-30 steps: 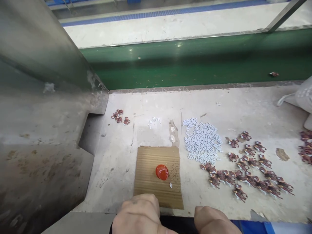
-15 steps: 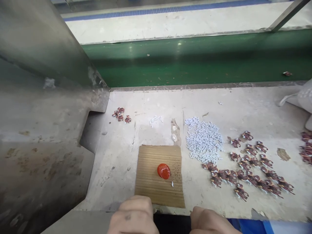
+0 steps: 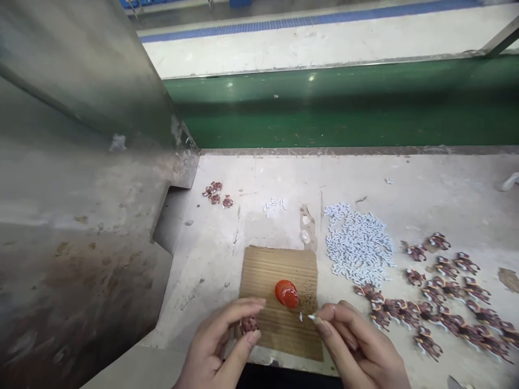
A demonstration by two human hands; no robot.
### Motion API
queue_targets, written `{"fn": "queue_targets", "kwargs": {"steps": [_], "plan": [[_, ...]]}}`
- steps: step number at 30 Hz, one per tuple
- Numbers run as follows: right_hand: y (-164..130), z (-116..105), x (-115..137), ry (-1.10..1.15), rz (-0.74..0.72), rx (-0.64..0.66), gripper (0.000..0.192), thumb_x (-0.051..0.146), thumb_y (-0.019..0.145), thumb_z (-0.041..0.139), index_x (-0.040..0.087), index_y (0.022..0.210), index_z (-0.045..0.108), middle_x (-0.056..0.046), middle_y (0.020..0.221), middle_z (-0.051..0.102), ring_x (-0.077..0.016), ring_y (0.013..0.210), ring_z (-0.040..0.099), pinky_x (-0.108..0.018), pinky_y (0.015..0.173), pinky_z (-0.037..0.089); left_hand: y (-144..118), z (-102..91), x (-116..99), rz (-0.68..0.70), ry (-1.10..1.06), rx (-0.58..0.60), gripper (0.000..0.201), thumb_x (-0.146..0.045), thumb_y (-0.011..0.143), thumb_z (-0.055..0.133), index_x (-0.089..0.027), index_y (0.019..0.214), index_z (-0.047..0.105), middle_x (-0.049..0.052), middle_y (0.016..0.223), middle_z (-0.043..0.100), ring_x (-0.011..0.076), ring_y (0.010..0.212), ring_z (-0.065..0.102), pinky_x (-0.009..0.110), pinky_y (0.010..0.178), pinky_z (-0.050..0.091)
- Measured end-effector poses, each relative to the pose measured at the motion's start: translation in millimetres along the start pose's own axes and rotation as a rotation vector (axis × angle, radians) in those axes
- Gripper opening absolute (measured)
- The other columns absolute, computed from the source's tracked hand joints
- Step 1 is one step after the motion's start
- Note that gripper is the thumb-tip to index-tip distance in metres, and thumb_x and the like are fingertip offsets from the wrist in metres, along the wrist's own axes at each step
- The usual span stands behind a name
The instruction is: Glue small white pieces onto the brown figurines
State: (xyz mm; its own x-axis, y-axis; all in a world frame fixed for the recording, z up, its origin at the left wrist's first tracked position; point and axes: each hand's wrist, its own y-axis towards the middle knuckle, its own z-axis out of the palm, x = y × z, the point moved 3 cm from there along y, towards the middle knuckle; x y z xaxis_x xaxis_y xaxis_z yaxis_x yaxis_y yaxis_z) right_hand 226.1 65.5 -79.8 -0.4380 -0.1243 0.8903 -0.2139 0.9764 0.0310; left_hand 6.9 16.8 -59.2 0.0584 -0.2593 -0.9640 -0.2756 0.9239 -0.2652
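Note:
My left hand point(image 3: 221, 346) pinches a small brown figure point(image 3: 248, 324) between thumb and fingers over the near left corner of a cardboard sheet point(image 3: 279, 270). My right hand point(image 3: 357, 346) holds a tiny white piece point(image 3: 311, 317) at its fingertips, just right of the sheet's middle. A red cap point(image 3: 286, 294) sits on the cardboard between and slightly beyond both hands. Another white bit point(image 3: 300, 316) lies beside the cap.
A pile of small white pieces point(image 3: 359, 246) lies right of the cardboard, with several brown figures point(image 3: 438, 297) spread farther right. A few more figures point(image 3: 217, 193) rest near a large metal housing point(image 3: 81, 189) on the left. A green conveyor belt point(image 3: 344, 108) runs behind the bench.
Both hands rose from the near edge onto the cardboard. The left now pinches a brown figure, the right a white piece. The view shifted slightly left.

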Motion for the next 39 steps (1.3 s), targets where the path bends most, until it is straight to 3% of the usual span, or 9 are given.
{"fn": "queue_targets", "kwargs": {"steps": [2, 5, 12, 15, 20, 24, 27, 31, 39], "plan": [[4.5, 0.3, -3.3, -0.064, -0.058, -0.018, 0.007, 0.026, 0.103, 0.062, 0.027, 0.097, 0.067, 0.007, 0.065, 0.045, -0.0128, 0.048, 0.048, -0.024, 0.046, 0.04, 0.4, -5.7, 5.7, -0.098, -0.022, -0.094, 0.019, -0.026, 0.086, 0.081, -0.029, 0.104, 0.082, 0.004, 0.118, 0.08, 0.0174, 0.091, 0.077, 0.021, 0.088, 0.061], [8.4, 1.9, -4.1, -0.112, -0.109, -0.032, 0.006, 0.021, 0.102, 0.062, 0.025, 0.1, 0.067, 0.006, 0.068, 0.05, -0.0125, 0.049, 0.05, -0.024, 0.047, 0.041, 5.2, -13.1, 6.9, -0.204, -0.072, -0.178, 0.021, -0.019, 0.075, 0.087, -0.025, 0.094, 0.079, 0.0, 0.092, 0.082, 0.016, 0.084, 0.079, 0.017, 0.081, 0.063], [11.2, 6.8, -2.4, -0.193, -0.183, -0.042, 0.006, 0.02, 0.103, 0.06, 0.023, 0.103, 0.066, 0.006, 0.069, 0.05, -0.0124, 0.048, 0.049, -0.023, 0.047, 0.044, 14.4, -23.0, 11.3, -0.328, -0.13, -0.061, 0.019, -0.02, 0.071, 0.092, -0.02, 0.081, 0.076, 0.004, 0.084, 0.085, 0.0186, 0.083, 0.082, 0.016, 0.077, 0.065], [11.5, 7.5, -2.7, -0.212, -0.184, -0.026, 0.007, 0.02, 0.104, 0.059, 0.023, 0.102, 0.065, 0.004, 0.071, 0.055, -0.012, 0.05, 0.053, -0.022, 0.05, 0.046, 14.8, -25.7, 13.9, -0.279, -0.108, -0.101, 0.014, -0.018, 0.072, 0.09, -0.022, 0.081, 0.08, 0.003, 0.086, 0.085, 0.0184, 0.083, 0.082, 0.017, 0.078, 0.066], [12.8, 8.6, -2.1, -0.225, -0.179, -0.005, 0.008, 0.022, 0.105, 0.058, 0.023, 0.102, 0.065, 0.004, 0.071, 0.056, -0.0122, 0.05, 0.054, -0.023, 0.049, 0.046, 19.7, -29.7, 11.7, -0.162, -0.067, -0.029, 0.013, -0.014, 0.067, 0.091, -0.022, 0.077, 0.086, 0.006, 0.085, 0.084, 0.0215, 0.079, 0.081, 0.02, 0.072, 0.068], [14.0, 9.7, -0.7, -0.238, -0.169, 0.002, 0.007, 0.021, 0.105, 0.059, 0.023, 0.104, 0.065, 0.004, 0.072, 0.055, -0.013, 0.049, 0.052, -0.024, 0.049, 0.045, 18.1, -28.8, 6.3, -0.249, -0.101, -0.127, 0.021, -0.015, 0.068, 0.091, -0.02, 0.087, 0.083, 0.003, 0.078, 0.083, 0.0179, 0.071, 0.079, 0.019, 0.068, 0.066], [13.8, 9.7, 0.2, -0.242, -0.168, 0.007, 0.007, 0.02, 0.104, 0.059, 0.024, 0.104, 0.065, 0.004, 0.072, 0.056, -0.013, 0.05, 0.054, -0.024, 0.049, 0.045, 15.2, -23.7, 1.3, -0.328, -0.16, -0.205, 0.025, -0.015, 0.061, 0.096, -0.018, 0.078, 0.077, 0.002, 0.074, 0.082, 0.0162, 0.069, 0.078, 0.016, 0.066, 0.064], [13.1, 9.5, 0.4, -0.233, -0.17, 0.011, 0.007, 0.02, 0.104, 0.059, 0.024, 0.104, 0.065, 0.004, 0.072, 0.058, -0.0129, 0.051, 0.057, -0.024, 0.051, 0.046, 15.3, -21.7, -1.3, -0.33, -0.231, -0.217, 0.024, -0.017, 0.058, 0.1, -0.019, 0.067, 0.078, 0.002, 0.071, 0.081, 0.0153, 0.071, 0.078, 0.013, 0.069, 0.063], [11.9, 9.3, 0.3, -0.224, -0.176, 0.002, 0.007, 0.019, 0.103, 0.06, 0.023, 0.105, 0.065, 0.003, 0.073, 0.058, -0.0131, 0.05, 0.053, -0.025, 0.05, 0.044, 17.0, -33.9, 8.4, -0.253, -0.302, -0.142, 0.018, -0.028, 0.065, 0.1, -0.024, 0.076, 0.086, 0.003, 0.076, 0.083, 0.017, 0.074, 0.079, 0.017, 0.071, 0.066]]}}
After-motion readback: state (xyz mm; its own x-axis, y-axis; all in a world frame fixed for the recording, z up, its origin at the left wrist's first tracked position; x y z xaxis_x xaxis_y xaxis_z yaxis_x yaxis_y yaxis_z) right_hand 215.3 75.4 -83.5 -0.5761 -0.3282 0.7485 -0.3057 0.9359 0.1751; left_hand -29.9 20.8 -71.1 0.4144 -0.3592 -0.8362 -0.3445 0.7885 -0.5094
